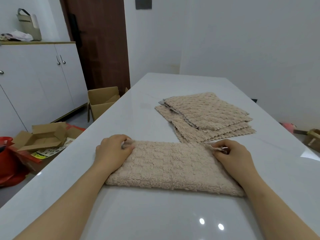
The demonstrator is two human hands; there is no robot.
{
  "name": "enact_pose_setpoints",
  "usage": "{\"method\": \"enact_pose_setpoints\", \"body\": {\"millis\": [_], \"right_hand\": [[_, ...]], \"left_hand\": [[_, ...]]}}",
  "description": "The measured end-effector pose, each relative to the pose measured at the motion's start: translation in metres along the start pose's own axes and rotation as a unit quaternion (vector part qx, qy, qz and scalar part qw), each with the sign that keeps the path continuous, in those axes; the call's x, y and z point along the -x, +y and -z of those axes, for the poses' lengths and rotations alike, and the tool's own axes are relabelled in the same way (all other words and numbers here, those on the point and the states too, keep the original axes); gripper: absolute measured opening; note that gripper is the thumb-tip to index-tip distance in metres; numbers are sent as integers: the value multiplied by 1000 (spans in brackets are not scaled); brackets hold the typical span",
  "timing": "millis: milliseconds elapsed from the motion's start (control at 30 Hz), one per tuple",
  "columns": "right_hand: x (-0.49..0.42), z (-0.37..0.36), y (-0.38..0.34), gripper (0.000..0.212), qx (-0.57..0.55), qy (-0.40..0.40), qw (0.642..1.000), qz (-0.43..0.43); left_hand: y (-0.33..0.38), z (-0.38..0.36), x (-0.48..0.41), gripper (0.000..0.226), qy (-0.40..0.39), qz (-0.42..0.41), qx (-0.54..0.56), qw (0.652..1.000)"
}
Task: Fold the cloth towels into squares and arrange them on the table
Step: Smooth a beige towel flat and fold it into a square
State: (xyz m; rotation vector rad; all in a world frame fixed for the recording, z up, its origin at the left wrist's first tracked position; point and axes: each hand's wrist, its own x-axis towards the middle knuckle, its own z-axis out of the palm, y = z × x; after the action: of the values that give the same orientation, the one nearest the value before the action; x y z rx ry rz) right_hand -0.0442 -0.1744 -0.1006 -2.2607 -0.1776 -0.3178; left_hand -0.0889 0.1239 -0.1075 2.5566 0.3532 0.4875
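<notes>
Pinching the far corners of a beige towel [173, 167] doubled over on the white table [142, 213], the left hand [111, 152] and right hand [233, 154] each curl fingers and thumb around the fabric. Just beyond the right hand lies a loose stack of flat towels [206, 116], touching the held one.

No text, label, brand or number can be read. A printed sheet [50, 151] lies on the floor beside the open cardboard box [41, 137], off the left edge of the table [155, 213]; it has yellow patches and small pictures, but its print is too small and blurred to make out. The brown box [313, 141] at the table's right edge bears a faint mark, unreadable
</notes>
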Motion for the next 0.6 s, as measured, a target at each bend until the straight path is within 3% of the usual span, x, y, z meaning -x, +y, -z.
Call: {"method": "enact_pose_setpoints", "body": {"millis": [133, 233, 367, 467, 600], "right_hand": [[-1, -3, 3, 14, 35, -26, 999, -15], [-1, -4, 5, 26, 53, -28, 998, -19], [2, 0, -1, 14, -21, -5, 1000, -15], [3, 1, 0, 15, -112, 18, 993, -37], [3, 7, -8, 32, -199, 33, 979, -44]], "left_hand": [[0, -1, -1, 26, -25, 18, -64, 997], [3, -2, 1, 14, -6, 4, 33, 999], [5, 4, 4, 12, 27, 16, 140, 990], [8, 11, 5, 10, 45, 63, 268, 960], [7, 20, 4, 5, -6, 105, 362, 926]]}}
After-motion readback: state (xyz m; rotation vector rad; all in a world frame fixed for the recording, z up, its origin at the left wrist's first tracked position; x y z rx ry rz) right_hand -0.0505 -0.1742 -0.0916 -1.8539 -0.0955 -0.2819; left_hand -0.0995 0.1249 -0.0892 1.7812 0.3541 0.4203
